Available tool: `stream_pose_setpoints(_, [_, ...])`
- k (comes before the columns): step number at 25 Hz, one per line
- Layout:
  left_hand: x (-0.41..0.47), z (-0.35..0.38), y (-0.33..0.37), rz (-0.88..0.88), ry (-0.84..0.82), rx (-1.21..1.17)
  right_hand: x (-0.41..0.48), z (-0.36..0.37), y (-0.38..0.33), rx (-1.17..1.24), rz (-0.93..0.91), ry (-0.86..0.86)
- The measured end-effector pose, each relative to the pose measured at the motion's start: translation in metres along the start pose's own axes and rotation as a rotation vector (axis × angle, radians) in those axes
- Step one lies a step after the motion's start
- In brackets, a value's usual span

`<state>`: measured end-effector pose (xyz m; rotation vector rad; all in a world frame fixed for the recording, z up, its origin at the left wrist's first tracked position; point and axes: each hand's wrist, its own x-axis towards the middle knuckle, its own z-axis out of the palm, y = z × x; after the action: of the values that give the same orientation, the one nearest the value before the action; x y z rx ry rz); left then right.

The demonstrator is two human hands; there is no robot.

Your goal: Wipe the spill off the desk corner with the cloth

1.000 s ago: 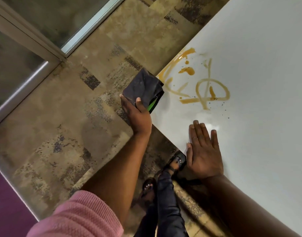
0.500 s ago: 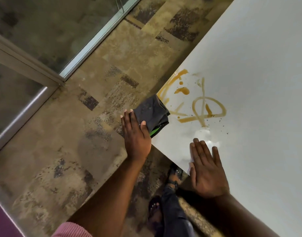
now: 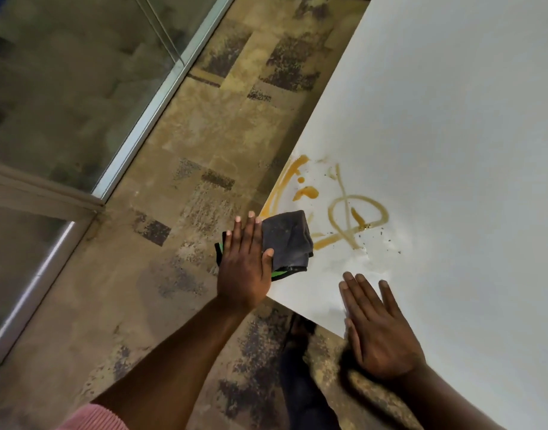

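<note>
A brown liquid spill (image 3: 344,212) of loops, streaks and small specks lies near the corner of the white desk (image 3: 452,150). A folded dark grey cloth (image 3: 286,238) with a green edge rests flat on the desk at its left edge, touching the spill's near side. My left hand (image 3: 245,262) presses flat on the cloth's left part, fingers straight and together, hanging partly over the desk edge. My right hand (image 3: 378,330) lies palm down on the desk near the front edge, fingers spread, holding nothing.
Mottled tan and dark carpet tiles (image 3: 204,144) cover the floor left of the desk. A glass partition with a metal frame (image 3: 148,110) runs along the far left. My dark trouser leg (image 3: 303,383) shows below the desk corner.
My left hand brought the cloth from the air beside the desk down onto the desk edge and flattened on it. The right hand stayed planted; the camera view shifted.
</note>
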<state>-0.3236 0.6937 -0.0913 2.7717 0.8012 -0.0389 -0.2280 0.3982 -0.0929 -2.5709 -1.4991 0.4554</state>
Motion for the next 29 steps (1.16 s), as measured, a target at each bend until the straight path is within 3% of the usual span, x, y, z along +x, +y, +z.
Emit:
stream_pose_setpoints(2, [0.008,-0.002,0.014,0.034,-0.016,0.049,0.002,-0.002,0.002,0.009,0.001,-0.007])
stream_pose_setpoints(8, [0.041,0.020,0.111,0.398,-0.058,0.104,0.000,0.003,0.003,0.040,0.037,-0.008])
stream_pose_setpoints(11, [0.035,0.024,0.107,0.510,-0.087,0.141,-0.002,0.002,0.004,0.075,0.041,0.008])
stream_pose_setpoints(15, [0.019,0.019,0.089,0.564,-0.104,0.150,-0.005,0.007,0.003,0.100,0.023,0.047])
stream_pose_setpoints(22, [0.088,0.013,0.151,0.621,-0.170,0.143,-0.004,0.013,0.004,0.083,0.023,0.035])
stream_pose_setpoints(29, [0.070,0.008,0.138,0.728,-0.179,0.144,-0.003,0.020,0.005,0.078,0.025,0.077])
